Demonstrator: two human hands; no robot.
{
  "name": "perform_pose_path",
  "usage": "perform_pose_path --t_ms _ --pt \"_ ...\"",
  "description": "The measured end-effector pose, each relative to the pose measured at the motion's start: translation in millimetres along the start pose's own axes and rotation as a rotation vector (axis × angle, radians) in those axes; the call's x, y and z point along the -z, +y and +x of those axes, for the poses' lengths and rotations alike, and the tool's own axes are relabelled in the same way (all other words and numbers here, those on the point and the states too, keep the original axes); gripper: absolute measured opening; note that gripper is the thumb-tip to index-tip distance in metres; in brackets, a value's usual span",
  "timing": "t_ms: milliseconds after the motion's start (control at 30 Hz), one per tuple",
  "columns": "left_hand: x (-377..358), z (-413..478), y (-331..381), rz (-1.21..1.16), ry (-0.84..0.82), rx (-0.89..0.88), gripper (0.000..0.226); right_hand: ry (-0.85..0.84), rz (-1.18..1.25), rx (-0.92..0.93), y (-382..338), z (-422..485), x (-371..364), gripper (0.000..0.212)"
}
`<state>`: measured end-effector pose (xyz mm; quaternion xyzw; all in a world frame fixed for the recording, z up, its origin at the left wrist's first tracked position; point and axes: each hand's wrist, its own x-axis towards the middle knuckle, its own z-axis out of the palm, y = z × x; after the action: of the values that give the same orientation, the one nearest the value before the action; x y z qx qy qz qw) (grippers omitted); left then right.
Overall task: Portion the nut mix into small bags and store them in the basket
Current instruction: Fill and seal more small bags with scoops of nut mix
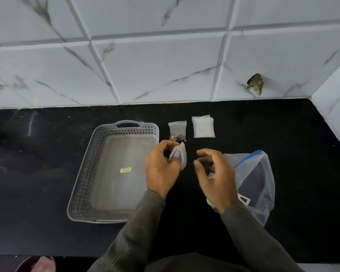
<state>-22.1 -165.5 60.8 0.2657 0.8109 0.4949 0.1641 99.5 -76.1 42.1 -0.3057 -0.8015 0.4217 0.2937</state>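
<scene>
The left hand (161,169) is gripping a small bag (180,156). The right hand (214,173) is hovering curled, contents untellable. A sagging bag mouth is risking a spill.

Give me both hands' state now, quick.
Left hand: grips a small bag.
Right hand: fingers curled; whether they hold anything cannot be told.

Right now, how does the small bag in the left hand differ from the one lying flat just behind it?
The held bag is pinched in the left hand and bowed; the lying bag rests flat on the counter, untouched. The lying bag shows nuts at its near end; the held bag shows none clearly. Both are small, translucent, and outside the basket.
</scene>
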Motion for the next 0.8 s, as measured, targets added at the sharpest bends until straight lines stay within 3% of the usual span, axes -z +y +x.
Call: perform_pose_path --t_ms 67,133,267,400,567,667,800 --pt "-4.5 -1.4 -4.4 0.060 -0.002 -0.042 0.023 -0.066 0.197 -0.123 -16.2 -2.7 0.6 0.033" --pt "-11.6 -4.2 -8.7 0.092 -0.037 -0.055 0.015 -0.144 0.209 -0.144 -22.2 -4.1 -1.9 0.043" --pt "-20.1 -6.2 -11.3 0.128 -0.066 0.004 0.016 -0.136 0.064 -0.127 -11.7 1.3 -6.2 0.031" --pt "-23.0 -7.5 -15.1 0.259 -0.038 0.001 0.025 -0.129 -0.138 -0.132 -3.5 7.7 -5.8 0.040" --pt "-23.4 -10.0 -16.3 0.381 0.033 -0.038 0.025 -0.235 -0.395 -0.126 -12.2 17.8 -8.9 0.050" --pt "-21.7 -10.9 -15.0 0.509 0.086 -0.038 0.025 -0.251 -0.472 -0.144 -16.1 16.2 -10.8 0.054" --pt "-20.8 -5.7 -12.9 0.512 0.019 -0.010 0.033 -0.273 -0.496 -0.125 -19.2 14.6 -13.1 0.050"
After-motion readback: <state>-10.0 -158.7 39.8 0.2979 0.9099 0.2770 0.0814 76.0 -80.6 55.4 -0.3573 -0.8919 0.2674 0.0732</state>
